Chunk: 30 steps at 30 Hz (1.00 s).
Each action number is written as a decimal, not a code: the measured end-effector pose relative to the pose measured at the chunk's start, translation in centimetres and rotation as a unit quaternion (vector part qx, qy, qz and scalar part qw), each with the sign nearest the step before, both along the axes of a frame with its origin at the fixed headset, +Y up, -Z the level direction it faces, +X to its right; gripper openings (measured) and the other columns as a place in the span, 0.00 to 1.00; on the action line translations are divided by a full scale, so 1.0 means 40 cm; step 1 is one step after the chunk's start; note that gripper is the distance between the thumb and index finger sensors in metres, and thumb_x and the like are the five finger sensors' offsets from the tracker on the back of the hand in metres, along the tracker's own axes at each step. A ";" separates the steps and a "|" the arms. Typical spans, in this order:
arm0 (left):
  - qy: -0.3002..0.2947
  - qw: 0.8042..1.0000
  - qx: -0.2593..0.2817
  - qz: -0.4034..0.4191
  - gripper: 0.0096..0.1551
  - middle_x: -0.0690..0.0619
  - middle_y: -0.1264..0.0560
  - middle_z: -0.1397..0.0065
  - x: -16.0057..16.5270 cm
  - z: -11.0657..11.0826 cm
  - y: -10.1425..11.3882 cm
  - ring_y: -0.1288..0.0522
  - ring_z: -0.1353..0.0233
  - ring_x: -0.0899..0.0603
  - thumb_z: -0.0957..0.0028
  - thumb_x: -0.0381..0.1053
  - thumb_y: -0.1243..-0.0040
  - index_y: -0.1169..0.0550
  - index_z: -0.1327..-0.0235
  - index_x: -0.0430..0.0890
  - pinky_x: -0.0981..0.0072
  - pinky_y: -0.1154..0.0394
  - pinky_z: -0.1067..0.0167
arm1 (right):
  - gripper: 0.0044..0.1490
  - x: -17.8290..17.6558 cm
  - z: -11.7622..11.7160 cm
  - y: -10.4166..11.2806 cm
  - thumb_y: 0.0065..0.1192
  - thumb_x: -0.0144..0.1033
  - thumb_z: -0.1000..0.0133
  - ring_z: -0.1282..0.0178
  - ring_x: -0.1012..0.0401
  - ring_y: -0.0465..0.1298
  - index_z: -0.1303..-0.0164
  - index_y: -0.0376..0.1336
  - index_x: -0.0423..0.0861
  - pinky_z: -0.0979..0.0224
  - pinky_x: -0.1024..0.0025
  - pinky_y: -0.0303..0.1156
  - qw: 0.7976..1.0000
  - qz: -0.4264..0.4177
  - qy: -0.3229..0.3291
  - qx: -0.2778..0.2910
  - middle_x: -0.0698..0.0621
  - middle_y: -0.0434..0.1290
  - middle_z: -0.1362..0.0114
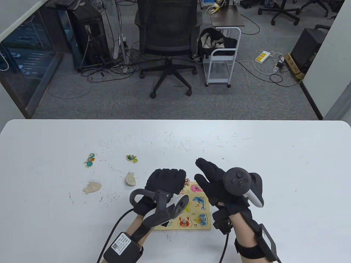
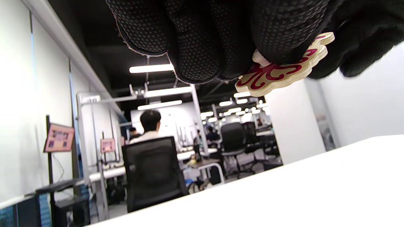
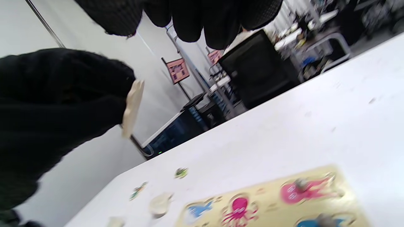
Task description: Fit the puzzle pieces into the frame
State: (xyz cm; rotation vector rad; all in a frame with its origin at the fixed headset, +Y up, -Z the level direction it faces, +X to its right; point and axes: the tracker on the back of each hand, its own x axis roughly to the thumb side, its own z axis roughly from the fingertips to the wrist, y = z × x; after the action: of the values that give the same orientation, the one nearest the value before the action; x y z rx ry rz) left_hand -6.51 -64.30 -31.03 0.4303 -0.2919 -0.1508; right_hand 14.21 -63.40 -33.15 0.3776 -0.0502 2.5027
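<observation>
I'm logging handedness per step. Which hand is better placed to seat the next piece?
Left. The left hand already pinches a red-patterned piece above the frame; the right hand hovers open, holding nothing.

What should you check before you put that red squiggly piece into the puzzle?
1. Piece held: ok. The left hand grips the red-patterned piece in its fingers.
2. Piece off the table: ok, it hangs above the table.
3. Right hand out of the way: ok, open and holding nothing.
4. Empty slot in the puzzle board: cannot tell, the hands cover part.
5. Piece turned to match: cannot tell.
6. Loose pieces left: the seahorse, turtle.
</observation>
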 end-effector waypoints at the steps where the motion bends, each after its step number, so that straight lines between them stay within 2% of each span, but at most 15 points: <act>1: 0.003 1.000 -0.008 -0.001 0.25 0.64 0.16 0.35 0.000 -0.008 -0.002 0.16 0.34 0.54 0.50 0.64 0.32 0.21 0.37 0.66 0.58 0.22 0.30 | 0.39 0.004 0.002 0.003 0.65 0.53 0.44 0.22 0.47 0.71 0.22 0.58 0.55 0.21 0.46 0.63 1.000 0.014 -0.014 0.011 0.49 0.67 0.19; 4: 0.014 0.999 -0.035 -0.015 0.25 0.64 0.16 0.35 0.004 -0.036 -0.010 0.16 0.34 0.54 0.50 0.64 0.32 0.21 0.38 0.66 0.58 0.22 0.30 | 0.40 0.019 0.005 0.008 0.64 0.54 0.44 0.18 0.47 0.67 0.22 0.58 0.57 0.18 0.45 0.59 0.995 0.061 -0.062 0.039 0.51 0.64 0.17; 7: 0.024 0.997 -0.054 -0.043 0.25 0.64 0.16 0.35 0.016 -0.062 -0.023 0.17 0.34 0.54 0.50 0.64 0.32 0.21 0.38 0.66 0.58 0.22 0.30 | 0.40 0.037 0.005 0.009 0.64 0.55 0.45 0.14 0.48 0.62 0.21 0.56 0.59 0.14 0.43 0.54 0.982 0.127 -0.123 0.069 0.52 0.61 0.14; 10: 0.037 0.994 -0.069 -0.072 0.25 0.64 0.16 0.35 0.030 -0.088 -0.038 0.17 0.34 0.54 0.50 0.64 0.32 0.21 0.38 0.66 0.58 0.22 0.29 | 0.41 0.062 -0.003 0.004 0.63 0.56 0.45 0.11 0.48 0.58 0.21 0.55 0.60 0.13 0.41 0.49 0.973 0.149 -0.161 0.072 0.54 0.59 0.13; 14: 0.053 0.988 -0.104 -0.098 0.25 0.64 0.16 0.35 0.041 -0.126 -0.057 0.17 0.34 0.54 0.50 0.63 0.31 0.21 0.38 0.66 0.58 0.22 0.29 | 0.42 0.098 -0.016 -0.003 0.63 0.56 0.45 0.10 0.49 0.54 0.20 0.54 0.60 0.12 0.40 0.46 0.974 0.133 -0.179 0.044 0.55 0.57 0.12; 20: 0.066 0.978 -0.157 -0.120 0.25 0.64 0.16 0.35 0.058 -0.175 -0.099 0.17 0.34 0.55 0.50 0.63 0.31 0.21 0.38 0.66 0.58 0.22 0.29 | 0.42 0.127 -0.023 -0.004 0.63 0.57 0.45 0.10 0.48 0.54 0.20 0.54 0.60 0.12 0.41 0.46 0.977 0.107 -0.181 0.021 0.54 0.56 0.12; 30: 0.075 0.960 -0.197 -0.185 0.25 0.65 0.16 0.35 0.105 -0.208 -0.207 0.16 0.34 0.55 0.51 0.63 0.31 0.21 0.38 0.67 0.58 0.22 0.29 | 0.42 0.130 -0.027 -0.005 0.63 0.57 0.45 0.10 0.48 0.55 0.20 0.55 0.60 0.12 0.41 0.47 0.980 0.098 -0.170 0.013 0.54 0.58 0.12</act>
State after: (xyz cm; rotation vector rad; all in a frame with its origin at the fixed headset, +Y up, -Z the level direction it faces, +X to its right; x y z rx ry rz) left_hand -2.33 -72.58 -39.34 -0.0360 -0.2439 -0.4798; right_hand 19.40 -63.59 -34.22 -0.0421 -0.1893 2.7380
